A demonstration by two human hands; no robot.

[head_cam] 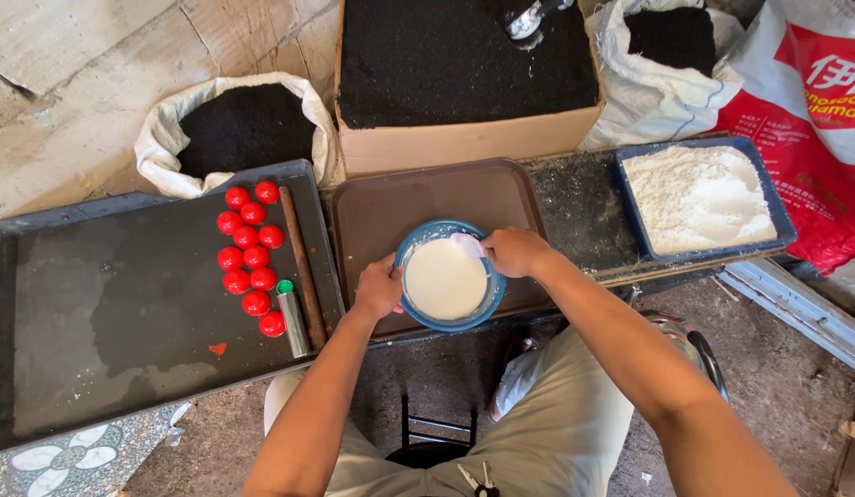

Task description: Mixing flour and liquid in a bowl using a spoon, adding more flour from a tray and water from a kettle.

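Note:
A blue bowl [491,296] full of white batter-like liquid rests on a brown tray [400,202] in front of me. My left hand [378,287] grips the bowl's left rim. My right hand [513,250] is closed on a white spoon [468,244] whose end dips into the liquid at the bowl's upper right edge.
A dark tray [105,304] on the left holds several red balls [249,260], a wooden stick [302,267] and a metal tube [292,322]. A blue tray of white powder [699,198] sits right. Behind are a cardboard box [464,143] and sacks [243,129] of black grains.

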